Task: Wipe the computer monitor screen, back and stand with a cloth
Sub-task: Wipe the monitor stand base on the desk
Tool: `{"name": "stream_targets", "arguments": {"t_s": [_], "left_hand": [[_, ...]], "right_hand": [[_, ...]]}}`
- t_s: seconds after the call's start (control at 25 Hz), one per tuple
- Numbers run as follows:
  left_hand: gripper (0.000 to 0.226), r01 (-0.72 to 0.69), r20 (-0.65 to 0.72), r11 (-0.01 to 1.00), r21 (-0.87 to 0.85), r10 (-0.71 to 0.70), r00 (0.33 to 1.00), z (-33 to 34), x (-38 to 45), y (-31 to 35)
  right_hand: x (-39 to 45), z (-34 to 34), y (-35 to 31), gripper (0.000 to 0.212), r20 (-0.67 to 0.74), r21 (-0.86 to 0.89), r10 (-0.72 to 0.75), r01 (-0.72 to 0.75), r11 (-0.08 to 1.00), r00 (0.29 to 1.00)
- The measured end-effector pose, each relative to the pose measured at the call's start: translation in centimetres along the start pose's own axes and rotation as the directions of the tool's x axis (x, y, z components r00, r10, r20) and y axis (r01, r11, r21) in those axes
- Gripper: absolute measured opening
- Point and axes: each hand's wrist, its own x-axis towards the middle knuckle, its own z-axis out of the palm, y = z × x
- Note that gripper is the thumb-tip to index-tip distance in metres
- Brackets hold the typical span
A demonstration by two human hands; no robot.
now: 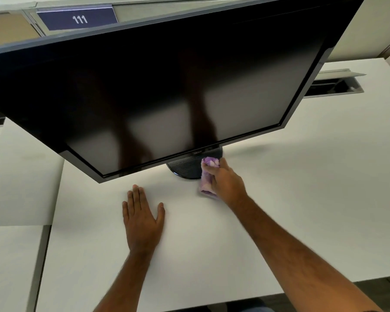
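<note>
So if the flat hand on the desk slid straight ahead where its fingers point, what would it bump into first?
Probably the monitor's lower front edge, which hangs right above the left hand's fingertips. It may slip underneath instead; depth is unclear.

Dark blue sign [77, 19] on partition behind monitor [158, 86] — white "111"; bezel logo unreadable.

Glossy monitor screen [167, 86], soft purple cloth [206, 176], prob. matt desk [279, 199].
</note>
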Motion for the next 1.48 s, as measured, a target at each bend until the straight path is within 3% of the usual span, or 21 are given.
{"name": "stream_targets", "arguments": {"t_s": [0.08,0.28,0.4,0.52,0.64,0.84,1.0,1.28,1.48], "left_hand": [[0.082,0.0,-0.009,1.0,0.001,0.0,1.0,0.0,0.0,-0.1],[0.082,0.0,-0.005,1.0,-0.008,0.0,1.0,0.0,0.0,-0.1],[0.083,0.002,0.009,1.0,-0.016,-0.002,1.0,0.1,0.1,-0.2],[0.083,0.001,0.013,1.0,-0.013,-0.001,1.0,0.1,0.1,-0.2],[0.083,0.003,0.015,1.0,-0.013,-0.003,1.0,0.1,0.1,-0.3],[0.083,0.004,0.013,1.0,-0.012,-0.004,1.0,0.0,0.1,-0.3],[0.082,-0.001,0.015,1.0,0.002,0.001,1.0,0.2,0.2,-0.3],[0.082,0.002,0.009,1.0,0.011,-0.002,1.0,0.1,0.0,-0.3],[0.082,-0.002,0.01,1.0,0.014,0.002,1.0,0.1,0.1,-0.1]], "right_hand": [[0.6,-0.7,0.7,0.038,0.046,-0.04,-0.054,0.056,0.998,0.998],[1.6,-2.8,3.8,0.037,-0.03,-0.016,0.153,-0.154,0.988,0.988],[0.7,-0.5,-0.3,0.039,0.025,0.013,0.1,-0.1,0.995,0.995],[0.8,-1.7,1.1,0.04,0.044,-0.066,-0.042,0.045,0.997,0.998],[1.6,-3.7,5.2,0.036,-0.006,-0.059,0.108,-0.108,0.992,0.994],[0.5,-0.9,4.2,0.039,-0.085,0.163,0.2,-0.185,0.969,0.976],[0.1,-1.6,4.7,0.043,-0.205,0.237,0.092,-0.041,0.971,0.975],[2.6,-0.3,1.3,0.044,-0.052,0.029,0.115,-0.114,0.993,0.992],[2.2,1.2,-5.7,0.05,0.137,-0.003,-0.069,0.07,0.998,0.988]]}}
